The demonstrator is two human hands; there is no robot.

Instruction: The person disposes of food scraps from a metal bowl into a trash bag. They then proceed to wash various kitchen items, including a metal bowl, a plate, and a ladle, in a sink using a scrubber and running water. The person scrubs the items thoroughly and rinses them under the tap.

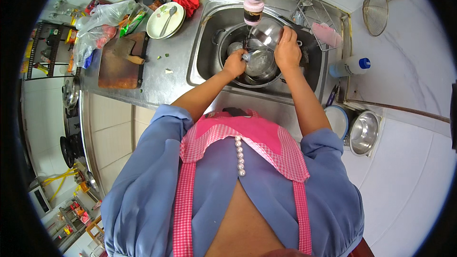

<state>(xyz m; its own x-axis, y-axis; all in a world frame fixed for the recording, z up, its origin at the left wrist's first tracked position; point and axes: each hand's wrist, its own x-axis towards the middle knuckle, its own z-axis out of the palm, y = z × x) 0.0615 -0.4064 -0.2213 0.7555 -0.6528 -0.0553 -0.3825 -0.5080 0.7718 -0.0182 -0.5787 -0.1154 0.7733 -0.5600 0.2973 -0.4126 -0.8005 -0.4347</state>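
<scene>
My right hand (290, 48) grips the rim of a steel bowl (267, 33), which is tilted below the pink-collared faucet (254, 7). My left hand (235, 64) is closed around something small at the edge of a round steel vessel (260, 62); what exactly it holds, I cannot tell. Both hands are over a large steel pot (255, 85) standing in the sink (205, 55). More metal ware lies inside the pot, partly hidden by the bowl and my hands. A thin dark stream or object shows between the faucet and my left hand.
Left on the steel counter (175, 78) are a wooden cutting board (119, 71) with a cleaver (126, 51), a plate (157, 19) with a spoon, plastic bags and jars. A wire rack (317, 16) with a pink cloth (326, 35) and a bottle (350, 67) stand at the right.
</scene>
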